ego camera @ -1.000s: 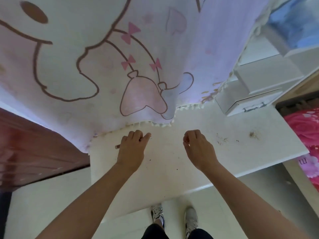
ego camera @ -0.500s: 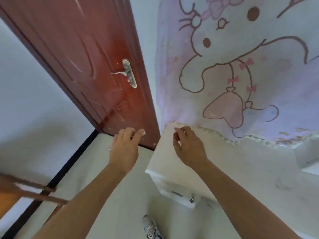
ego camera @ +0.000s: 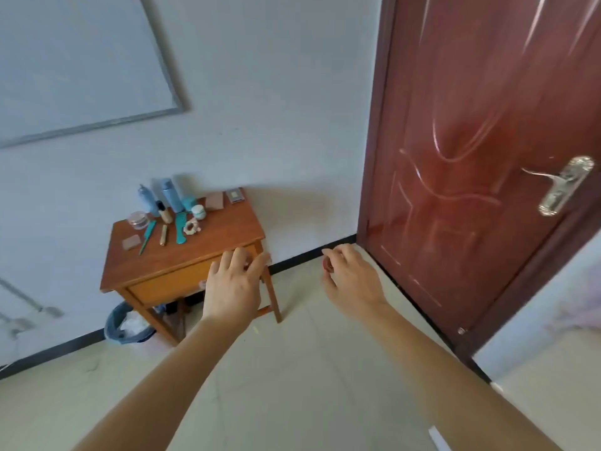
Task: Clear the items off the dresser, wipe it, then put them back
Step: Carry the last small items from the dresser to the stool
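My right hand (ego camera: 353, 279) pinches a small red-brown round item (ego camera: 327, 265) out in front of me, above the floor. My left hand (ego camera: 232, 284) has curled fingers; a pale tip at its left edge looks like the thin stick it grips, mostly hidden. Both hands hover short of a small wooden side table (ego camera: 208, 252). That table carries blue bottles (ego camera: 170, 193), teal combs (ego camera: 180, 227), small jars (ego camera: 197, 211) and compacts (ego camera: 130, 242). A corner of the white dresser (ego camera: 536, 369) shows at the lower right, with the pink cloth's edge (ego camera: 582, 307) above it.
A red-brown door (ego camera: 487, 157) with a metal handle (ego camera: 559, 187) stands on the right. A blue waste bin (ego camera: 120, 323) sits under the side table. A framed board (ego camera: 65, 60) hangs on the wall. Pale tiled floor (ego camera: 309, 369) lies between me and the table.
My view has swung left, from the white dresser top past the door to the wooden side table. Both hands have kept their grips and travelled with me.
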